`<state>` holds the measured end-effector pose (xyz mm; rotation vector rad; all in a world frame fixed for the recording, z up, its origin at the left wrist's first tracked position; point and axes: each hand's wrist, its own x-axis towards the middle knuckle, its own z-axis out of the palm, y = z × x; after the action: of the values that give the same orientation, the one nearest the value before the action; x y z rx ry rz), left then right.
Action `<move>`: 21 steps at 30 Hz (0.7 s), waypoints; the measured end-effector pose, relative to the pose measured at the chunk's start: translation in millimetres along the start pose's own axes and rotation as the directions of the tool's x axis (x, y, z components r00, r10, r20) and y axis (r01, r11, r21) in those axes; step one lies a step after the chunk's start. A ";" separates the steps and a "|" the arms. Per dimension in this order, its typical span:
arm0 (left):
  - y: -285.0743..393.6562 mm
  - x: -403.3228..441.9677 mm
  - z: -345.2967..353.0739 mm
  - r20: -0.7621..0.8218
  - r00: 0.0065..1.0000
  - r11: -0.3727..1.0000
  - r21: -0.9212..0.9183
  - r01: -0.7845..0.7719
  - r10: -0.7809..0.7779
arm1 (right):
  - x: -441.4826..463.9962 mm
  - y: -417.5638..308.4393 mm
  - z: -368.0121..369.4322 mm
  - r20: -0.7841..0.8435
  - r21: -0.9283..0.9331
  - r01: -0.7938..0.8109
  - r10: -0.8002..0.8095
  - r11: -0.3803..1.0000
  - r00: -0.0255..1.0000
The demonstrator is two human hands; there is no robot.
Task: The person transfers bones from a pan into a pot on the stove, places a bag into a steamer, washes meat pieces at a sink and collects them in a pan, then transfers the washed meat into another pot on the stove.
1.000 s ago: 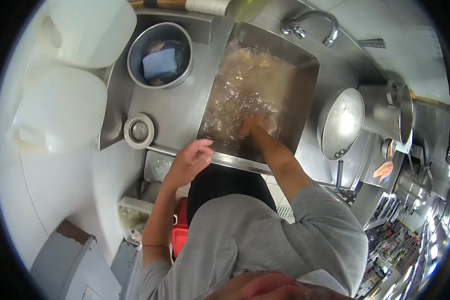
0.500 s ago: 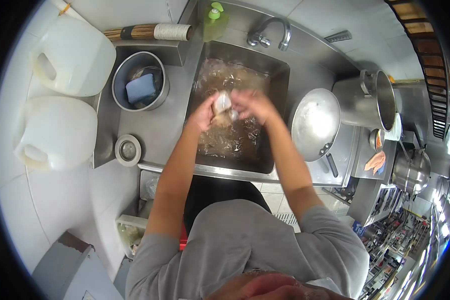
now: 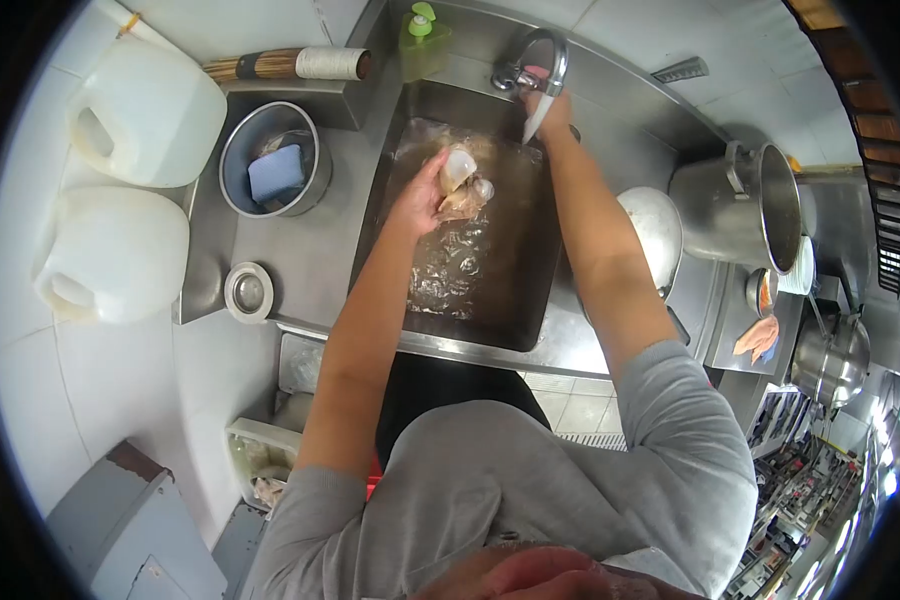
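Note:
My left hand (image 3: 422,202) is closed around what looks like a raw meat bone (image 3: 459,194), pale brown with white rounded ends. It is held over the left part of a steel sink (image 3: 536,318) containing murky, rippled water. At the back of the sink, my right hand (image 3: 554,112) is at the tap (image 3: 560,52), its fingers around the handle and partly hidden behind the curved spout. A white stream of water (image 3: 538,120) comes from the spout, beside that hand.
Left of the sink stand a metal pot (image 3: 322,180) with a blue sponge (image 3: 276,174), and a drain strainer (image 3: 249,292). A green soap bottle (image 3: 424,45) is behind. On the right are a metal bowl (image 3: 655,225), partly behind my arm, and a large stockpot (image 3: 710,210).
My right hand has left the bone and moved back and right to the tap. Water now runs from the spout. My left hand still holds the bone, slightly higher in view.

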<state>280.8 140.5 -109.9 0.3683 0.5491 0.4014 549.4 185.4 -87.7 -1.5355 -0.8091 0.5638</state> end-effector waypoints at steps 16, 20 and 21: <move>-6.0 63.3 112.8 -0.234 0.972 0.811 0.573 0.114 0.029 | -113.7 -57.8 -39.1 0.109 0.516 -0.439 0.452 0.735 0.885; 2.6 73.0 116.8 -0.167 0.986 0.862 0.502 0.068 0.019 | -106.4 -51.7 -42.3 0.182 0.601 -0.433 0.413 0.672 0.892; 1.7 73.3 112.8 -0.137 0.990 0.899 0.433 0.068 -0.008 | -105.0 -55.1 -44.1 0.206 0.581 -0.447 0.408 0.680 0.889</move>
<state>401.4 149.9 -51.0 0.7670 0.7782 0.2617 506.8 76.9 -38.4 -1.0777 -0.2325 1.1106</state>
